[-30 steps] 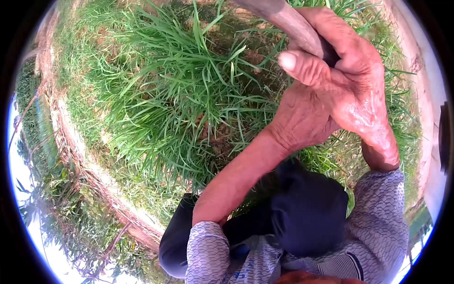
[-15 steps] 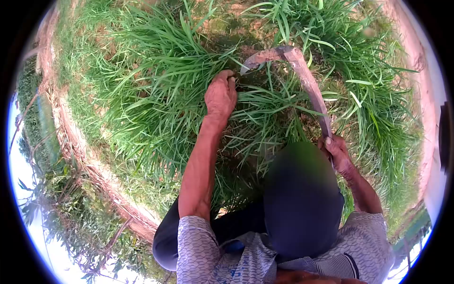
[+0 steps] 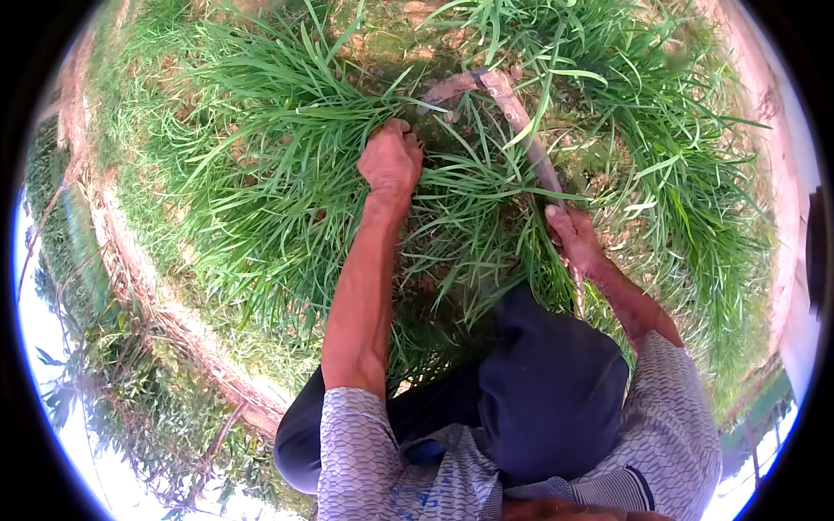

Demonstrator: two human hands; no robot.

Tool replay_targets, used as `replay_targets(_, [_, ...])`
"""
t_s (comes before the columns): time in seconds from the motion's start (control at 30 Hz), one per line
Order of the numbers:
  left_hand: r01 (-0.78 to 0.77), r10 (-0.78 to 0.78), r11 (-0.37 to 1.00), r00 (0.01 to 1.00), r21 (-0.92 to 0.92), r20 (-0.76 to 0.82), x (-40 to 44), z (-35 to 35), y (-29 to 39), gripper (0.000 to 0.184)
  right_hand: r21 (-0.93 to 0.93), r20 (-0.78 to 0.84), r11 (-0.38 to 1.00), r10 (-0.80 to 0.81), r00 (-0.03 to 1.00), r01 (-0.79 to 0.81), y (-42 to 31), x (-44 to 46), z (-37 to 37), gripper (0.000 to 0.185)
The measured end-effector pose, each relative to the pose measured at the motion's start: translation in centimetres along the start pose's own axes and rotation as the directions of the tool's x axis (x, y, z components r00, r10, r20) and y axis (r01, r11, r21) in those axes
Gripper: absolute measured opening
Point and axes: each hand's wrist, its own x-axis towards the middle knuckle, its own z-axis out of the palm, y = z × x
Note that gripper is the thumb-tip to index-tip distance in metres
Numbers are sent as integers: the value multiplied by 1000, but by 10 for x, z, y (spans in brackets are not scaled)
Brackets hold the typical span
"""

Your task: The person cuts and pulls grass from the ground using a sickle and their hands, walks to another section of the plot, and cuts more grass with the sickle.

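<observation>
My left hand (image 3: 391,158) is closed around the base of a clump of long, narrow-leaved grass (image 3: 321,130), whose blades fan out to the left. The fingertips are partly hidden among the leaves. In my right hand (image 3: 573,236) is a sickle (image 3: 540,161), gripped by its handle. Its bent upper part points left, and the tip lies among the blades just above and right of my left hand. Leaves cover part of the tip.
Thick green blades (image 3: 686,200) grow on the right, with brown soil (image 3: 417,43) showing between clumps. My bent knee (image 3: 552,382) rises between my arms. A pale dirt edge (image 3: 174,321) and leafy bushes (image 3: 130,373) lie on the left.
My right hand has moved up and left, bringing the sickle's tip in close to the clump. My left hand has shifted slightly up and left, its fingers now curled tighter round the grass.
</observation>
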Motion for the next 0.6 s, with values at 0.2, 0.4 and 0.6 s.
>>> replay_targets(0.2, [28,-29,999,999,35,43,3,-1,2,18,113,73,978,167,983,-175,-7,5,-5,49])
replay_targets(0.4, [52,-52,998,999,-24,1,3,-5,2,18,34,-18,994,103,995,-102,4,11,-2,53])
replay_targets(0.6, [84,-79,992,995,-89,56,2,-7,-1,20,-177,-113,969,-194,975,172,29,15,-3,59])
